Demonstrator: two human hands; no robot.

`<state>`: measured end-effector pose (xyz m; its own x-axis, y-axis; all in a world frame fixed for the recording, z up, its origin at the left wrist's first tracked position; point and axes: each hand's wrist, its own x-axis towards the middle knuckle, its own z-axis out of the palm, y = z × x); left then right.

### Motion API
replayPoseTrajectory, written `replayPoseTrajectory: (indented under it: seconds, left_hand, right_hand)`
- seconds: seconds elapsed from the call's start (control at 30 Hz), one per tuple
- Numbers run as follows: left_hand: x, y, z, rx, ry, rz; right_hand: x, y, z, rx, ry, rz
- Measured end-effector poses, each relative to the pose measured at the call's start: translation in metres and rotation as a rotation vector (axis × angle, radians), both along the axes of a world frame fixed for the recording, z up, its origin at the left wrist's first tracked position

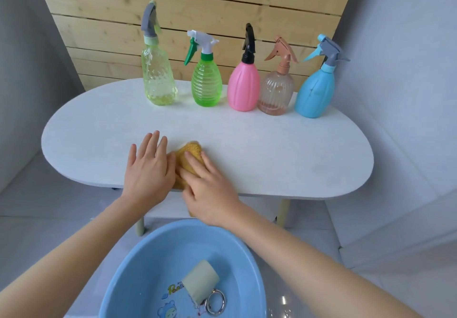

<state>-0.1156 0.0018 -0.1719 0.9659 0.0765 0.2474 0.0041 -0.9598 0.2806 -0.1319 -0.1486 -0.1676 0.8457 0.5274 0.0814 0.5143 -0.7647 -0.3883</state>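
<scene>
A yellow sponge (191,150) was pressed to the white table (272,157) under the flat right hand (210,191), the left hand (148,169) spread open alongside it.

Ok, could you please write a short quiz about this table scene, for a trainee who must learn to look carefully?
1. How many plastic spray bottles stand on the white oval table?
2. Which one stands in the middle of the row? A: the pink opaque bottle. B: the sky-blue opaque bottle. C: the green ribbed bottle.
3. True or false: the right hand presses the yellow textured cloth on the table, beside the left hand.

Key: 1: five. 2: A. 3: true.
</scene>
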Motion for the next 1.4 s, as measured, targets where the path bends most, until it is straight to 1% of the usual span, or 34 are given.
replayPoseTrajectory:
  seconds: [0.07, 0.17, 0.27, 0.37, 0.47, 0.57, 0.67, 0.7, 0.8, 0.87, 0.97, 1.03, 1.13, 1.2, 1.27, 1.4]
  left_hand:
    - [0.001, -0.014, 0.002, 0.008, 0.028, -0.048]
    - [0.007, -0.041, 0.006, 0.016, 0.064, -0.140]
    - [0.014, -0.069, 0.006, 0.054, 0.090, -0.216]
    - [0.023, -0.092, 0.005, 0.105, 0.112, -0.261]
    - [0.033, -0.108, 0.002, 0.140, 0.093, -0.294]
    - [0.043, -0.117, -0.004, 0.153, 0.081, -0.291]
    - [0.053, -0.124, -0.007, 0.135, 0.054, -0.270]
    - [0.056, -0.125, -0.008, 0.131, 0.056, -0.267]
    - [0.063, -0.125, -0.007, 0.133, 0.046, -0.256]
    - [0.066, -0.121, -0.006, 0.134, 0.041, -0.248]
    - [0.070, -0.115, -0.006, 0.158, 0.010, -0.247]
    - [0.071, -0.113, -0.007, 0.178, -0.012, -0.234]
    - [0.072, -0.114, -0.007, 0.202, 0.000, -0.240]
    - [0.072, -0.117, -0.006, 0.212, 0.008, -0.240]
    - [0.073, -0.118, -0.007, 0.234, 0.011, -0.236]
    - [0.073, -0.118, -0.008, 0.264, 0.017, -0.246]
  right_hand:
    - [0.002, -0.032, -0.001, -0.001, -0.008, -0.026]
    - [0.010, -0.084, 0.003, -0.015, -0.013, -0.118]
    - [0.021, -0.148, 0.010, -0.032, 0.091, -0.275]
    - [0.037, -0.209, 0.015, -0.056, 0.105, -0.420]
    - [0.057, -0.262, 0.017, -0.085, 0.115, -0.573]
    - [0.078, -0.294, 0.018, -0.109, 0.107, -0.723]
    - [0.099, -0.288, 0.018, -0.196, 0.063, -0.808]
    - [0.103, -0.277, 0.018, -0.230, 0.046, -0.808]
    - [0.113, -0.231, 0.015, -0.230, 0.015, -0.753]
    - [0.122, -0.193, 0.011, -0.232, -0.016, -0.674]
    - [0.131, -0.136, 0.005, -0.175, -0.007, -0.530]
    - [0.135, -0.117, 0.003, -0.162, -0.014, -0.428]
    - [0.137, -0.132, 0.005, -0.101, 0.010, -0.323]
    - [0.135, -0.161, 0.007, -0.065, 0.040, -0.308]
    - [0.132, -0.196, 0.008, -0.065, 0.029, -0.351]
    - [0.125, -0.264, 0.009, -0.079, 0.053, -0.547]
